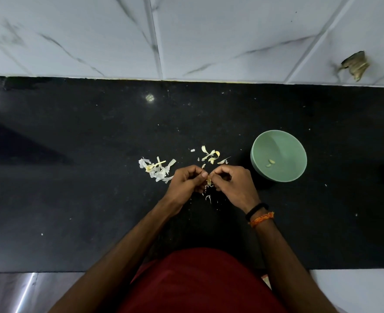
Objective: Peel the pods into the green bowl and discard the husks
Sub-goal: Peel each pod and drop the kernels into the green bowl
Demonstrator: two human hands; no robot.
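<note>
Both hands, left hand point(184, 180) and right hand point(233, 181), pinch one pod point(208, 181) mid-frame; green bowl point(278, 155) sits just right, nearer the right hand.

dim, soft-edged, wide-angle warp

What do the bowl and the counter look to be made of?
Bowl: likely matte plastic or melamine; even pale green, no sharp glare. Counter: probably polished black granite; fine speckle and a mirrored light spot.
</note>
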